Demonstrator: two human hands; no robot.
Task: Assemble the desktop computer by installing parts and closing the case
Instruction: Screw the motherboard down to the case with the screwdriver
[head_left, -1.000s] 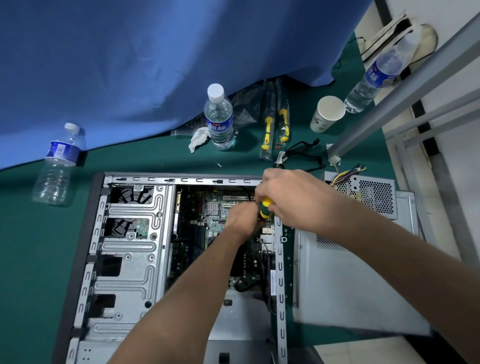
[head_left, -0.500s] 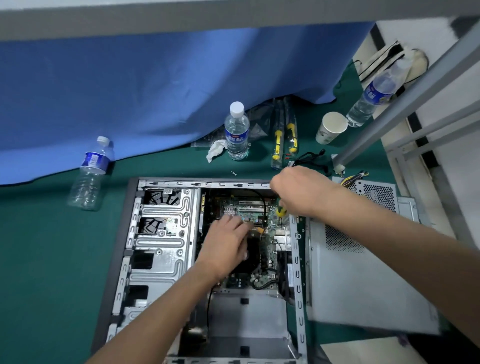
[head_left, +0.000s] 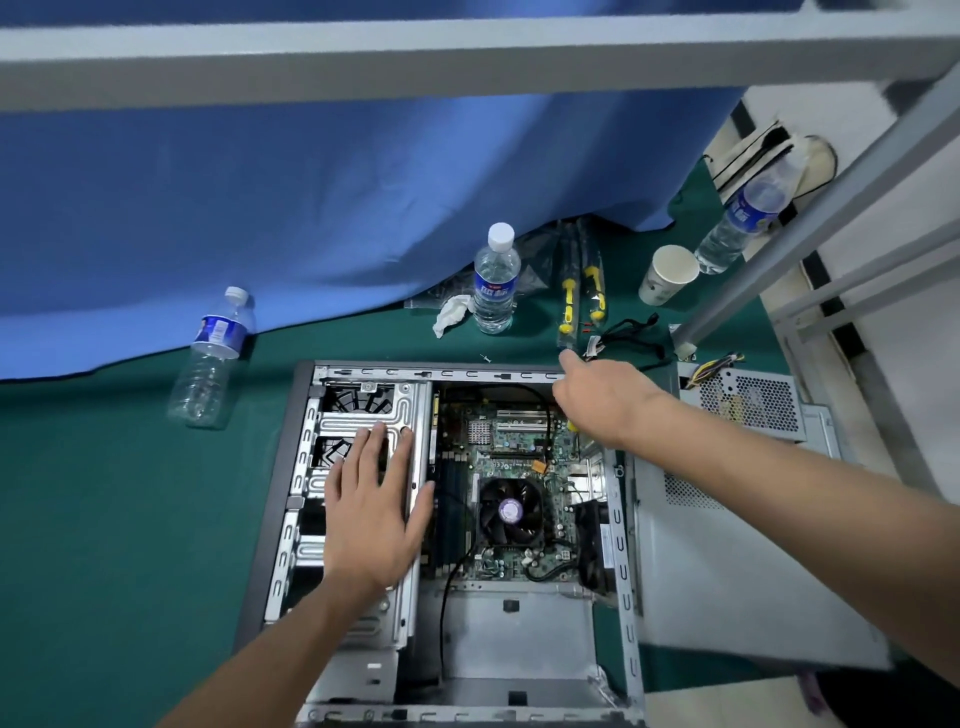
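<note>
**On the green mat: an open case, both hands over it**

On the green mat (head_left: 104, 519) the case (head_left: 306, 499) lies on its side, lid off, board (head_left: 514, 447) and fan (head_left: 511, 512) exposed. The left hand (head_left: 371, 525) rests flat on the drive cage (head_left: 358, 410), fingers straight, gripping nothing. The right hand (head_left: 605, 397) reaches past the case's far rim, forefinger out; a yellow handle (head_left: 573, 426) shows beneath the palm, seemingly held. I judge the case heavy and stiff, best gripped by its rims; the board is fragile. Beyond the case: three bottles, one cup (head_left: 667, 274), two packaged screwdrivers (head_left: 582, 296).
</note>
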